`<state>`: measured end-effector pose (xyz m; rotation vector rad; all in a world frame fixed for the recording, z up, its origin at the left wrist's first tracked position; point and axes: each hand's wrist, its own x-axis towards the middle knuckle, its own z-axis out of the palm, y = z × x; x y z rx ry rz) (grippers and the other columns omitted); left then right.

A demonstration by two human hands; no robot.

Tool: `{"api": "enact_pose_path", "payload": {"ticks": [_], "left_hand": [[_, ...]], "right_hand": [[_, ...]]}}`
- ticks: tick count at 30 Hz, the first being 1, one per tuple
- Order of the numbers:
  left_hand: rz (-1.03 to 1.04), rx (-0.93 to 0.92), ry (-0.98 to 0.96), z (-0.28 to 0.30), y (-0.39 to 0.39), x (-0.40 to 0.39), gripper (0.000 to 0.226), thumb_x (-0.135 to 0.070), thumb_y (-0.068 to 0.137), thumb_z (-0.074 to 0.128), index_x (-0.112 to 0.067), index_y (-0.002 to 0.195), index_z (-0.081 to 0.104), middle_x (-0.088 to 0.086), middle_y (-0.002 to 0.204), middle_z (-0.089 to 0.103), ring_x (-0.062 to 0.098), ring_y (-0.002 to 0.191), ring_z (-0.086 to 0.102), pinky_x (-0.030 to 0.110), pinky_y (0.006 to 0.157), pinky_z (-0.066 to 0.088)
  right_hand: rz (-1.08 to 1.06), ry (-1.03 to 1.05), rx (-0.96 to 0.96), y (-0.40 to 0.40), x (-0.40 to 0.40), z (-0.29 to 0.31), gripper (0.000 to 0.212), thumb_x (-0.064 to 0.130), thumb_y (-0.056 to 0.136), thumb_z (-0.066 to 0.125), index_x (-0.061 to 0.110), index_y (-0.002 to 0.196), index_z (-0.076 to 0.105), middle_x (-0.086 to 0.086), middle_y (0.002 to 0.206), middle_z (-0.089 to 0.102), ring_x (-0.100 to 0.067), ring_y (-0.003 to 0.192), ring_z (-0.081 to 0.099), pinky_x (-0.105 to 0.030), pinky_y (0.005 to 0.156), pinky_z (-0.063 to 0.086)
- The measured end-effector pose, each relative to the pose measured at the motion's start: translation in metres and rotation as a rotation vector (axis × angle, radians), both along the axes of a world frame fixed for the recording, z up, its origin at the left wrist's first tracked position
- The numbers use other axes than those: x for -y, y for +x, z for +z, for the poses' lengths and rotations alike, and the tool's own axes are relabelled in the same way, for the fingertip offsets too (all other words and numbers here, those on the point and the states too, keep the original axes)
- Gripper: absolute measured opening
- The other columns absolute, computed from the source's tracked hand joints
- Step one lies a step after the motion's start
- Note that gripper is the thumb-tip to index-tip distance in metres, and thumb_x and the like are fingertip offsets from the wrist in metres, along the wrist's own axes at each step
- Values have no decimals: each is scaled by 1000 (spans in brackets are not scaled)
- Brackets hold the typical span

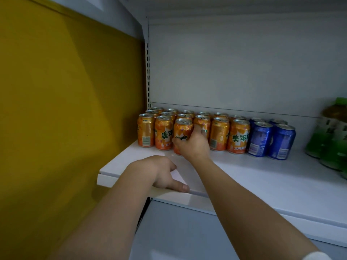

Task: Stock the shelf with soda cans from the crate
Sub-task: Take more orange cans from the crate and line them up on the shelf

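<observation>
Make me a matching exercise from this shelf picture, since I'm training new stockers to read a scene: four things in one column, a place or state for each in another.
Things:
1. left hand
2. right hand
3. blue cans
4. green bottles

Places or states:
A. far right of the shelf
B. grips an orange can
C. rests on the shelf's front edge
D. just right of the orange cans

Pairs: 1-C, 2-B, 3-D, 4-A
</observation>
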<state>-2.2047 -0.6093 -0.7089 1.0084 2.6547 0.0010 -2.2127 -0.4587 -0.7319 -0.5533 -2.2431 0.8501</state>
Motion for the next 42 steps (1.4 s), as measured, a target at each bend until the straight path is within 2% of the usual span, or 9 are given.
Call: {"api": "enact_pose_path", "payload": {"ticks": [5,10,13,15,17,21,34,38,42], "left_hand": [[-7,-28,-6,2,-3,0,109,-88,66,59,-25,152,38,-6,156,41,21,139,42,41,112,39],[11,-105,99,-8,-14,5,104,-93,71,38,-30,153,34,-3,157,39,22,138,43,42,110,41],[109,-297,417,-26,-24,-5,78,-56,97,45,-25,158,8,3,168,1,29,150,23,45,115,36],[124,-463,481,-32,-30,-18,77,-33,101,45,-20,159,-4,4,166,-18,30,154,-1,49,122,23],[102,-531,470,-36,-38,-28,80,-22,100,46,-16,158,-9,4,165,-21,26,153,-16,50,125,10],[89,-586,477,-46,-49,-36,79,-17,99,43,-9,157,-9,7,165,-22,27,152,-21,46,125,7],[88,-559,699,-50,-53,-33,80,-20,95,59,-13,159,10,2,168,-5,21,154,-7,40,124,20],[133,-607,782,-47,-50,-32,73,-14,91,62,-13,155,27,5,166,14,24,153,11,42,121,28],[151,-742,833,-44,-44,-30,49,-16,89,62,-12,137,52,5,143,48,24,135,41,45,106,45]], "right_hand": [[-22,31,-47,-15,-2,-11,85,51,77,78,10,141,40,-13,135,51,-32,119,56,-37,87,51],[-19,38,-49,-15,-3,-22,88,52,78,75,10,145,36,-16,132,52,-34,116,56,-43,88,53],[-30,65,-21,-17,-6,-24,82,52,79,69,11,143,36,-17,131,53,-38,114,57,-45,88,53],[-30,79,-5,-20,-8,-24,80,51,80,66,11,143,36,-16,133,53,-37,116,56,-46,89,52],[-36,107,5,-23,-10,-25,77,48,82,65,10,143,37,-15,132,55,-36,115,57,-45,89,52],[-49,165,-15,-27,-13,-28,77,44,82,66,7,144,37,-15,129,59,-35,111,60,-41,85,53],[-57,121,-4,-23,-10,-24,78,51,82,63,12,144,35,-14,133,56,-35,115,57,-42,85,53],[-84,161,-85,-17,-8,-20,69,48,82,60,11,139,44,-12,131,57,-34,117,55,-42,86,52],[-150,293,-189,-4,2,-15,57,44,83,56,7,126,58,-14,117,63,-35,110,57,-42,80,51]]}}
